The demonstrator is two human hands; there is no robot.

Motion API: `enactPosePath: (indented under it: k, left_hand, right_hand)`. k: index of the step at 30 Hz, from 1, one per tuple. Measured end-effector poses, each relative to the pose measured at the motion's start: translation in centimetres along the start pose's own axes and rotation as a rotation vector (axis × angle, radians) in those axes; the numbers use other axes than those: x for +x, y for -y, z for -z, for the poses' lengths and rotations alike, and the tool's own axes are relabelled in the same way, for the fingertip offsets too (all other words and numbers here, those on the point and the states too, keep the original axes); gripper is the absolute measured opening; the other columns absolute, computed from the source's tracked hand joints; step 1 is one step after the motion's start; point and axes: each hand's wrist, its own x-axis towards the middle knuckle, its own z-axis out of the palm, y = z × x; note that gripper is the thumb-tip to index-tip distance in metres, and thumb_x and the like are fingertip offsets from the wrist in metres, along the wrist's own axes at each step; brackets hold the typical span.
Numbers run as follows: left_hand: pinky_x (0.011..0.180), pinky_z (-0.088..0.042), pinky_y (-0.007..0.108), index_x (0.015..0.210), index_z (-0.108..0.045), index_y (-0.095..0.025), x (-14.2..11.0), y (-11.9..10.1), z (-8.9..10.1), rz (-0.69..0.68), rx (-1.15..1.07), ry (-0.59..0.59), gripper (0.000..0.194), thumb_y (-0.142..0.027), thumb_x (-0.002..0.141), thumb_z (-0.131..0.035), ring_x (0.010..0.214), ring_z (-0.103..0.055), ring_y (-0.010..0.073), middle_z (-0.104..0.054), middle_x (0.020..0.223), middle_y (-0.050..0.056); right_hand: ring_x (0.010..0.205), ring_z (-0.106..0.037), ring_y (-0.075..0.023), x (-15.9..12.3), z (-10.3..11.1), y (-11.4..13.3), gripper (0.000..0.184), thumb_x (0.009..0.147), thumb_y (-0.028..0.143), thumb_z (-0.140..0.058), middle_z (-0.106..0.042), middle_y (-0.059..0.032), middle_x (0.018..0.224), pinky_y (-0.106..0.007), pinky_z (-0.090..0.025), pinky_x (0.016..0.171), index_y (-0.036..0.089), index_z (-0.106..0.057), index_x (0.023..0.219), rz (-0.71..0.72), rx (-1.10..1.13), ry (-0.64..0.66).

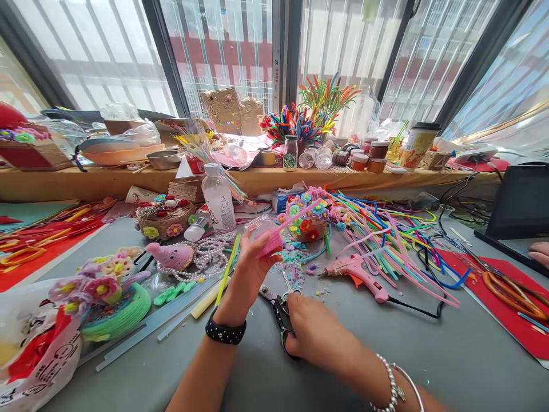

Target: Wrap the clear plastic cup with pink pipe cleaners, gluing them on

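Observation:
My left hand (pixel 251 264), with a black polka-dot band at its wrist, is raised over the table. Its thumb and fingers pinch a fuzzy pink chenille stem (pixel 303 216), bunched at the palm and with a long end pointing up to the right. Lower down, my right hand (pixel 319 329) is at the table, its fingers curled over small silver scissors (pixel 286 283). Black-handled scissors (pixel 278 312) lie directly beside and partly under that hand. Colourful fuzzy clippings (pixel 295 260) are scattered beyond the scissors.
A pink glue gun (pixel 358 274) lies right of my hands, near loose chenille stems (pixel 386 240). Behind stands a flower-covered basket (pixel 311 226). At left are a clear bottle (pixel 218 200), bead strings (pixel 210 254), glue sticks (pixel 146 337) and a green flower basket (pixel 120 312). Another person's hand (pixel 539 252) shows at far right.

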Motion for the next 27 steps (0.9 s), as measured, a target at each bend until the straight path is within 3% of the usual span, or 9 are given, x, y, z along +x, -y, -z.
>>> enactPosePath:
  k: [3, 5, 6, 10, 13, 18, 22, 27]
  left_hand:
    - [0.048, -0.051, 0.016, 0.107, -0.039, -0.019, 0.0, -0.1, 0.1, 0.004, -0.014, -0.009, 0.043, -0.021, 0.071, -0.062, 0.057, -0.061, 0.01, -0.061, 0.072, -0.001]
    - [0.048, -0.051, 0.016, 0.107, -0.038, -0.019, 0.0, -0.2, 0.2, -0.006, -0.031, -0.021, 0.043, -0.019, 0.071, -0.061, 0.056, -0.061, 0.0094, -0.061, 0.072, -0.001]
    - [0.048, -0.051, 0.015, 0.108, -0.038, -0.019, -0.1, -0.3, 0.2, -0.012, -0.04, -0.024, 0.044, -0.017, 0.07, -0.061, 0.056, -0.061, 0.0092, -0.061, 0.072, -0.001]
    - [0.054, -0.055, 0.018, 0.106, -0.041, -0.017, -0.1, -0.8, 0.2, -0.031, -0.106, -0.027, 0.04, -0.015, 0.071, -0.059, 0.057, -0.063, 0.0097, -0.063, 0.072, 0.0]
    - [0.059, -0.057, 0.021, 0.1, -0.046, -0.016, -0.1, -0.9, 0.3, -0.053, -0.173, -0.026, 0.032, -0.016, 0.071, -0.059, 0.059, -0.064, 0.01, -0.064, 0.074, 0.0]
    - [0.058, -0.057, 0.019, 0.089, -0.056, -0.013, 0.3, -0.7, 0.6, -0.036, -0.15, 0.01, 0.021, -0.025, 0.074, -0.061, 0.056, -0.064, 0.01, -0.066, 0.069, 0.001]
    - [0.054, -0.057, 0.02, 0.082, -0.058, -0.012, 0.4, -0.3, 0.9, -0.033, -0.122, -0.002, 0.024, -0.033, 0.073, -0.064, 0.053, -0.064, 0.0107, -0.065, 0.065, 0.001]
    - [0.057, -0.056, 0.018, 0.083, -0.058, -0.013, 0.5, -0.1, 1.0, -0.07, -0.09, 0.0, 0.029, -0.039, 0.072, -0.066, 0.058, -0.064, 0.0102, -0.065, 0.069, 0.001]
  right_hand:
    - [0.064, -0.056, -0.0194, 0.3, -0.4, -1.3, 0.022, 0.061, 0.015, -0.054, -0.065, -0.0103, 0.078, -0.026, -0.033, 0.051, 0.012, -0.059, 0.082, -0.015, 0.063, -0.029]
    - [0.054, -0.047, -0.0134, -0.1, -0.6, -2.6, 0.005, 0.06, 0.018, -0.054, -0.059, -0.0029, 0.062, -0.024, -0.026, 0.046, 0.016, -0.053, 0.064, -0.008, 0.166, -0.029]
    - [0.052, -0.043, -0.0114, -0.4, -0.7, -3.4, 0.004, 0.06, 0.018, -0.053, -0.054, 0.0, 0.057, -0.023, -0.024, 0.045, 0.017, -0.049, 0.059, -0.004, 0.241, -0.013]
    - [0.053, -0.045, -0.0108, -2.7, -1.3, -6.4, 0.005, 0.066, 0.016, -0.046, -0.051, 0.0021, 0.055, -0.021, -0.032, 0.05, 0.018, -0.045, 0.062, -0.047, 0.573, -0.019]
    - [0.055, -0.052, -0.0134, -4.7, -2.1, -8.2, 0.017, 0.075, 0.032, -0.048, -0.056, 0.0, 0.059, -0.023, -0.041, 0.053, 0.018, -0.049, 0.067, -0.088, 0.756, -0.055]
    - [0.073, -0.061, -0.0177, -5.6, -2.6, -9.2, 0.023, 0.075, 0.041, -0.054, -0.063, -0.0036, 0.076, -0.026, -0.049, 0.07, 0.019, -0.057, 0.077, -0.1, 0.788, -0.389]
    - [0.09, -0.061, -0.0205, -4.2, -1.5, -8.7, 0.027, 0.074, 0.04, -0.057, -0.064, -0.0073, 0.094, -0.028, -0.048, 0.082, 0.019, -0.058, 0.092, 0.052, 0.744, -0.465]
    - [0.086, -0.059, -0.0218, -2.0, -0.4, -7.1, 0.031, 0.069, 0.038, -0.059, -0.061, -0.0063, 0.086, -0.033, -0.048, 0.081, 0.018, -0.056, 0.092, 0.16, 0.636, -0.506]
